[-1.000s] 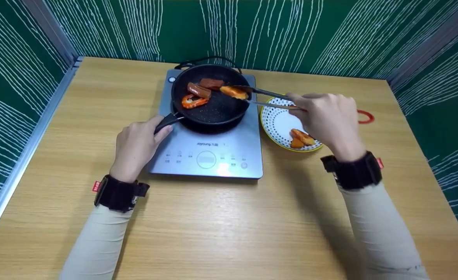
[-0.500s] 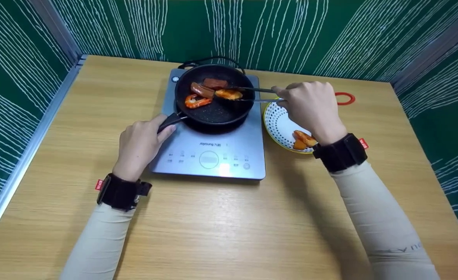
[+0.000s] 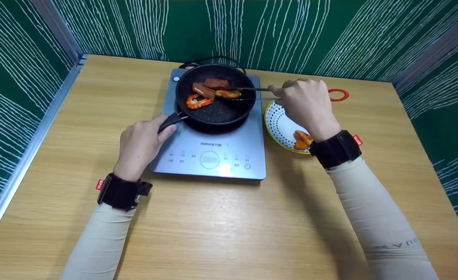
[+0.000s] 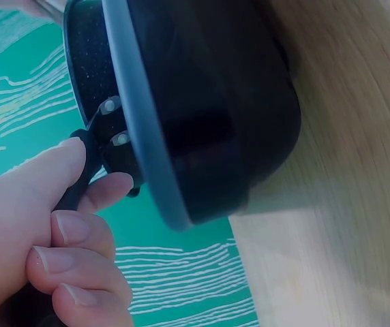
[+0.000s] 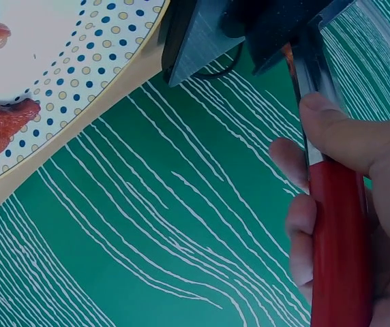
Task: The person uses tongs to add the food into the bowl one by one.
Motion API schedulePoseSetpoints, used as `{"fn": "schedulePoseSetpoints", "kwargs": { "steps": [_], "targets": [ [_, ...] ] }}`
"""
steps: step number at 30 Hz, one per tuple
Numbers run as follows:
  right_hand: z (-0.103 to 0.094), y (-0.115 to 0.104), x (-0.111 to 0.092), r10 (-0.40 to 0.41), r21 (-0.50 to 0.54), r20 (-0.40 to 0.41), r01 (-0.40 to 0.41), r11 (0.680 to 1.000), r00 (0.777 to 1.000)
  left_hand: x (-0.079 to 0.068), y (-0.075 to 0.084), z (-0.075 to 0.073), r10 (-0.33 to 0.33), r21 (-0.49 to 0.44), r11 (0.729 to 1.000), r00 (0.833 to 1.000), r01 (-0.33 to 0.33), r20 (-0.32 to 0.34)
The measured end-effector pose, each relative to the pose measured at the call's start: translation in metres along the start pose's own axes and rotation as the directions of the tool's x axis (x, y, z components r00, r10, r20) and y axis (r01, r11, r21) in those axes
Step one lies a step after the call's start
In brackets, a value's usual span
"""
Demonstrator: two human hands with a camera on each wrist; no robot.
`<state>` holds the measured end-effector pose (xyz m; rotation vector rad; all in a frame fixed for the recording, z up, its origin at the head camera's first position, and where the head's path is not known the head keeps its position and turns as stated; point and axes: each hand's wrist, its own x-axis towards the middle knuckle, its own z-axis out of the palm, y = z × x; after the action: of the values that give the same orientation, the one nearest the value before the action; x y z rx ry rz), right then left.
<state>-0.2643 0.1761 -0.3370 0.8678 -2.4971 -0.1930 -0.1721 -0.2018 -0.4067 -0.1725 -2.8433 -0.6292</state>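
Observation:
My left hand (image 3: 141, 142) grips the black handle (image 3: 173, 120) of a dark frying pan (image 3: 213, 114). In the left wrist view its fingers (image 4: 79, 266) curl round that handle. My right hand (image 3: 306, 107) holds metal tongs (image 3: 265, 90) by their red grip (image 5: 338, 245), reaching over the pan from the right. The tong tips lie on either side of a glazed yellow-brown food piece (image 3: 229, 94) in the pan. Beside it are two reddish-brown sausage pieces (image 3: 203, 90) and an orange shrimp (image 3: 199, 102).
The pan is over a silver induction cooker (image 3: 182, 147). Under my right hand stands a dotted bowl (image 3: 275, 124) with a yellow rim, holding orange-brown food pieces (image 3: 302, 140). A black cord (image 3: 221, 58) runs behind the cooker, near the green wall (image 3: 190, 31).
My right hand has moved left with the tongs, bringing the glazed piece from the pan's right side up close to the sausage. My left hand keeps its grip on the handle.

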Motion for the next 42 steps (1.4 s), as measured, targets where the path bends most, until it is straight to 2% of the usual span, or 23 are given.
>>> {"fn": "schedulePoseSetpoints", "kwargs": {
  "steps": [5,11,20,26,33,42],
  "targets": [
    [-0.006,0.001,-0.002,-0.016,-0.018,-0.005,0.016,1.0,1.0,0.001,0.0,0.0,0.005,0.014,1.0,1.0,-0.005,-0.002],
    [-0.016,0.001,-0.005,-0.017,0.018,0.014,0.017,1.0,1.0,0.001,-0.001,0.001,0.003,0.017,1.0,1.0,-0.003,0.006],
    [-0.027,-0.006,-0.002,0.023,-0.007,0.063,-0.023,1.0,0.998,-0.001,-0.002,0.001,-0.011,0.014,1.0,1.0,0.01,0.019],
    [-0.023,-0.007,-0.003,0.036,-0.069,0.013,-0.035,0.997,0.999,0.001,-0.001,0.001,-0.008,0.005,1.0,1.0,0.008,0.019],
    [-0.014,-0.007,-0.008,0.041,-0.07,-0.053,-0.044,0.997,0.998,0.001,0.001,0.001,0.008,0.015,1.0,1.0,-0.008,0.004],
    [-0.014,-0.007,-0.01,0.04,-0.028,-0.006,-0.04,0.999,0.999,0.0,0.0,0.001,-0.005,0.004,1.0,1.0,0.005,0.003]
  ]
}}
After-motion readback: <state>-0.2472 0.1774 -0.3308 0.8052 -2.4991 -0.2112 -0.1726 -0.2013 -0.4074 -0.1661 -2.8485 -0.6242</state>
